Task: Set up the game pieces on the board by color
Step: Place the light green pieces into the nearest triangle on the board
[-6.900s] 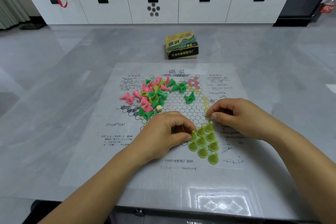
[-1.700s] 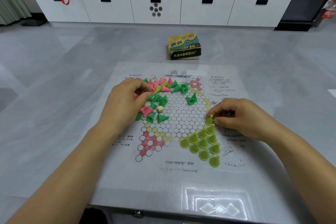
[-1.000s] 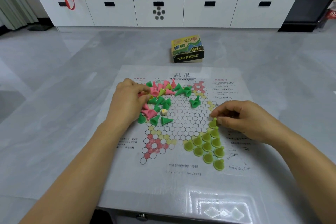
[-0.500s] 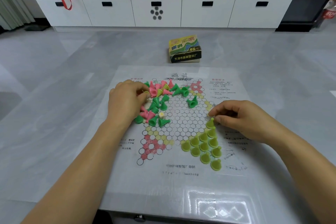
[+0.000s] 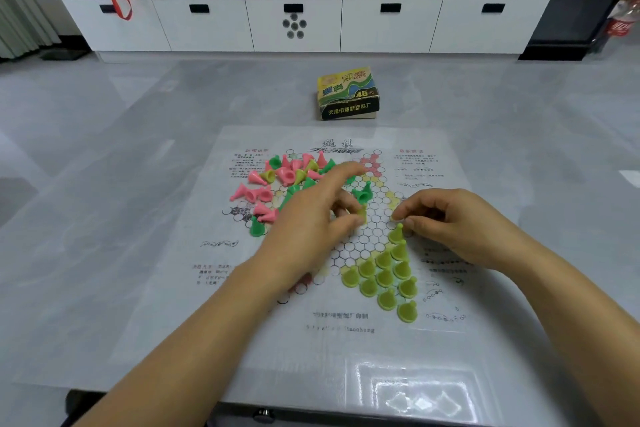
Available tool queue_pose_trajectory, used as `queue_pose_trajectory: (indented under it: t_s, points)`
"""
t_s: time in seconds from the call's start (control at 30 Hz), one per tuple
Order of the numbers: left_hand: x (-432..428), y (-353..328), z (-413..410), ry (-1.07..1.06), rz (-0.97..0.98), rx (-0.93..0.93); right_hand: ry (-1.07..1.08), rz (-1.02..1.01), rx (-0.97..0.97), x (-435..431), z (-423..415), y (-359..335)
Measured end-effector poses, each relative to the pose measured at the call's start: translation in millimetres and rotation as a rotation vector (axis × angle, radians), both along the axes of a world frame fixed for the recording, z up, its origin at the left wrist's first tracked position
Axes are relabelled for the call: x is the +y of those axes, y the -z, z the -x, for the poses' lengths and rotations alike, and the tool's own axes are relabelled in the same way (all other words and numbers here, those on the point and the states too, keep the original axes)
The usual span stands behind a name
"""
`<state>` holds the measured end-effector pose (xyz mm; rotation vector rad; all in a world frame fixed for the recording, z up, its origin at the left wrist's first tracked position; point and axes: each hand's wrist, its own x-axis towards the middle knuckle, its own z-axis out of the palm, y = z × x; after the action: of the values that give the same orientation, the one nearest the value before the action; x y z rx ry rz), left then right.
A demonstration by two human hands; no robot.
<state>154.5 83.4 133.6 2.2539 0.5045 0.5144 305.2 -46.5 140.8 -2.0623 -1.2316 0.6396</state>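
Observation:
A paper Chinese-checkers board [image 5: 346, 340] lies flat on the grey table. Several yellow-green cone pieces [image 5: 384, 277] stand in a triangle on its near right corner. A loose pile of pink, dark green and yellow-green pieces [image 5: 277, 180] lies on the board's far left. My left hand [image 5: 311, 222] hovers over the board's middle and pinches one yellow-green piece [image 5: 362, 213] between thumb and finger. My right hand [image 5: 450, 222] rests at the triangle's top, fingertips on the topmost yellow-green piece [image 5: 397, 232]. A dark green piece [image 5: 362, 192] stands alone near the centre.
The game's cardboard box [image 5: 348, 94] sits on the table just beyond the board. A white low cabinet [image 5: 294, 21] with bottles, a red bag and clutter on top runs along the far wall. The table's near edge [image 5: 263, 412] is close below.
My left hand has left the pile on the far left and come right toward the board's middle, now carrying a yellow-green piece. My right hand has stayed at the triangle's top.

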Motion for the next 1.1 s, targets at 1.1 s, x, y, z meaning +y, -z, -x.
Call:
queue_pose_trajectory:
  t_s: [1.1]
  points:
    - [-12.1, 4.0, -8.0, 0.085, -0.096, 0.161, -0.034, 0.004, -0.031, 0.4, 1.0, 2.1]
